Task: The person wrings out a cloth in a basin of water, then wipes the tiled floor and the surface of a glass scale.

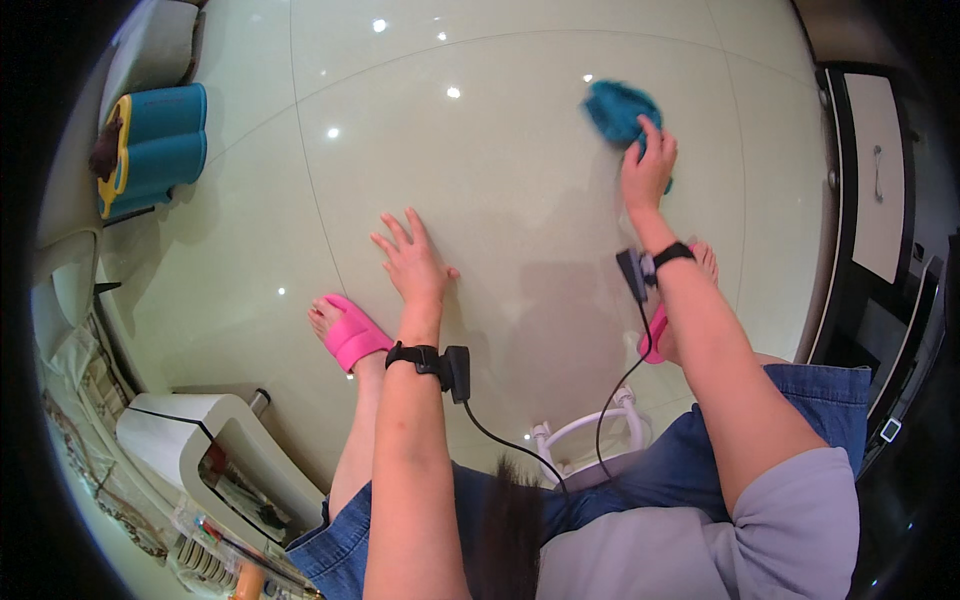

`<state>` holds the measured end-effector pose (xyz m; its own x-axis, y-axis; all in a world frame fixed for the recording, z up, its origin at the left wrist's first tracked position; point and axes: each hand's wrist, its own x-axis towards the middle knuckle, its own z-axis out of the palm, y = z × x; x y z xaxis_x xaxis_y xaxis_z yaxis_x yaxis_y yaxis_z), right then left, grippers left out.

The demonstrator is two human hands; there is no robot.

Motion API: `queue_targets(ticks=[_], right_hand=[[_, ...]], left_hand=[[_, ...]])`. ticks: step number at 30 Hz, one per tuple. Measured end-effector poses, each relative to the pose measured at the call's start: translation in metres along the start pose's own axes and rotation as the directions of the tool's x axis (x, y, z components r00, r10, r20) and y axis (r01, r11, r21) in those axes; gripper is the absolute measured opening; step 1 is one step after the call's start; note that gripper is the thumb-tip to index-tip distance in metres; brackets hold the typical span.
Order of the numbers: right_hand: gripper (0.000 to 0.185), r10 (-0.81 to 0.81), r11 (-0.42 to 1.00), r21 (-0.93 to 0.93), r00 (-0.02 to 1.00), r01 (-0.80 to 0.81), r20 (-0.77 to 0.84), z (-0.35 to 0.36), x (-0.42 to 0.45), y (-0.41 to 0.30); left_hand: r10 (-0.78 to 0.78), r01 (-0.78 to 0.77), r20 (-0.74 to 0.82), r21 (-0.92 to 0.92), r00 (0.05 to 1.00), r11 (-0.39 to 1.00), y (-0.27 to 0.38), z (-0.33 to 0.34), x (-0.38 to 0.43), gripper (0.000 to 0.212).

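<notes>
My right hand grips a teal cloth at the upper right, over the glossy tiled floor. The cloth is bunched and slightly blurred; part of it shows beyond the wrist side of my hand. Whether it touches the tiles, I cannot tell. My left hand is spread with fingers apart and holds nothing, above or on the floor near the centre. Each wrist wears a black strap with a small cabled device.
Pink slippers are on my feet. A low seat with white legs is beneath me. At the left stand a teal and yellow plastic stool and a white cabinet. A black and white drawer unit lines the right.
</notes>
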<state>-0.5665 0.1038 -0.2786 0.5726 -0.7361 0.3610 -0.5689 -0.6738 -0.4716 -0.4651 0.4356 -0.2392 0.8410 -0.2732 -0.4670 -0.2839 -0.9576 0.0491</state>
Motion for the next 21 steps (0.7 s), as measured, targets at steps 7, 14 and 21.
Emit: queue_targets(ticks=[7,14,21], right_hand=[[0.023,-0.195,0.973,-0.082,0.956,0.217,0.219,0.042,-0.042,-0.070],[0.018,-0.699,0.714,0.340,0.595,0.612,0.396,0.012,-0.122,-0.118],[0.039,-0.133,0.956,-0.216,0.952,0.197,0.277,0.020,-0.025,-0.038]], left_hand=[[-0.031,0.032,-0.018,0.035,0.999,0.999,-0.011,0.006,-0.001,0.134],[-0.007,0.008,0.033,-0.023,0.999,1.000,-0.010,0.003,-0.003,0.132],[-0.022,0.022,0.057,-0.007,0.998,1.000,0.003,-0.002,0.002,0.129]])
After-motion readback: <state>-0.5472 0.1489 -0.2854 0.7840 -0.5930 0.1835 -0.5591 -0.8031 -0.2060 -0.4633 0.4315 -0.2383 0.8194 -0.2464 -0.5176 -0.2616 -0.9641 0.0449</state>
